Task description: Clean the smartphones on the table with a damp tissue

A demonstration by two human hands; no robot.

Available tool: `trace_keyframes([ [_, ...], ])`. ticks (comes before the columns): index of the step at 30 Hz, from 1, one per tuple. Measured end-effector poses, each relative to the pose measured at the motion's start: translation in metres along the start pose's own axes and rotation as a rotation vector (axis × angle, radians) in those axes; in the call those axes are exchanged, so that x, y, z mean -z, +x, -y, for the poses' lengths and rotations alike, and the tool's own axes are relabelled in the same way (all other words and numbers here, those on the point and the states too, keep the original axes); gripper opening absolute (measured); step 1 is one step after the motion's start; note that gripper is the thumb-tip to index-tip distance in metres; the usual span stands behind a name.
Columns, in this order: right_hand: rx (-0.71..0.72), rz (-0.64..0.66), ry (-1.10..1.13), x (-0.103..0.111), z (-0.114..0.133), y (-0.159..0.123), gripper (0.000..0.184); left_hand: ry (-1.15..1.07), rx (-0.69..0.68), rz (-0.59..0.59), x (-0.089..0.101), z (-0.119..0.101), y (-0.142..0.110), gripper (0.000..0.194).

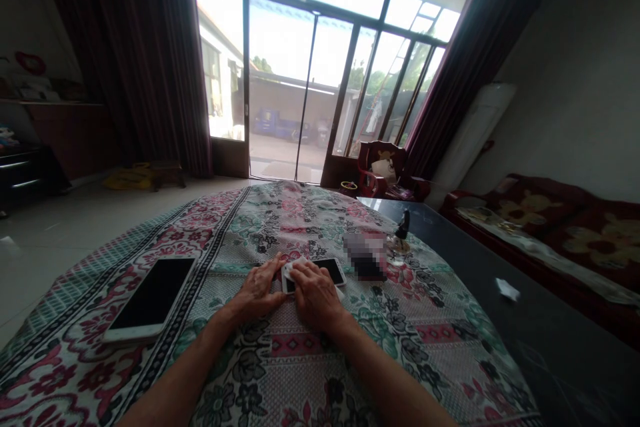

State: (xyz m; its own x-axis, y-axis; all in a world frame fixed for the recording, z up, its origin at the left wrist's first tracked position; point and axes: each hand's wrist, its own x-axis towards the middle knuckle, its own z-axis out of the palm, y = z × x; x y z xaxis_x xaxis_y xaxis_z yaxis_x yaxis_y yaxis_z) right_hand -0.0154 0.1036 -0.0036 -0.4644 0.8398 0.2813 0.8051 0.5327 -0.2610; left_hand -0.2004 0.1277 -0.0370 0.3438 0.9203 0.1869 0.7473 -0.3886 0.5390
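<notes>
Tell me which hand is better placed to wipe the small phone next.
Probably the right hand: it lies over the small phone with a white cloth under its fingers; the left hand rests by one end.

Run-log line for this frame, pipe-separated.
left hand: at smaller phone's left end | right hand: over white wipe on that phone | larger phone: flat on tablecloth, left of both hands

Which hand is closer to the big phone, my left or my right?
Left. Your left hand is to the right of the big phone, apart from it; your right hand is farther right, over the small phone.
</notes>
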Motion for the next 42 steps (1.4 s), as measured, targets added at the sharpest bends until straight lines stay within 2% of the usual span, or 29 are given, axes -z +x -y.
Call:
trace_keyframes([
  [5,-0.004,-0.001,-0.013,-0.006,0.001,0.008,0.040,0.025,0.020,0.056,0.004,-0.003,0.000,0.077],
  [9,0.039,0.002,0.009,-0.005,0.004,-0.008,0.040,0.014,0.022,0.066,0.008,-0.007,-0.001,0.081],
  [17,0.071,-0.004,0.056,-0.001,0.010,-0.034,0.042,0.048,0.014,0.059,0.004,-0.003,-0.001,0.071],
  [23,-0.061,-0.060,0.023,-0.006,0.005,-0.031,0.040,0.028,-0.012,-0.024,-0.004,0.001,-0.001,0.071],
  [28,-0.193,-0.124,-0.040,-0.004,-0.019,-0.027,0.040,0.012,-0.011,-0.077,-0.005,-0.004,0.000,0.079],
  [33,-0.313,-0.176,-0.104,-0.003,-0.040,-0.027,0.042,0.018,-0.046,-0.094,-0.001,-0.007,0.000,0.075],
  [42,-0.301,-0.171,-0.110,-0.005,-0.033,-0.029,0.042,-0.027,-0.146,-0.076,0.006,0.015,-0.005,0.077],
])
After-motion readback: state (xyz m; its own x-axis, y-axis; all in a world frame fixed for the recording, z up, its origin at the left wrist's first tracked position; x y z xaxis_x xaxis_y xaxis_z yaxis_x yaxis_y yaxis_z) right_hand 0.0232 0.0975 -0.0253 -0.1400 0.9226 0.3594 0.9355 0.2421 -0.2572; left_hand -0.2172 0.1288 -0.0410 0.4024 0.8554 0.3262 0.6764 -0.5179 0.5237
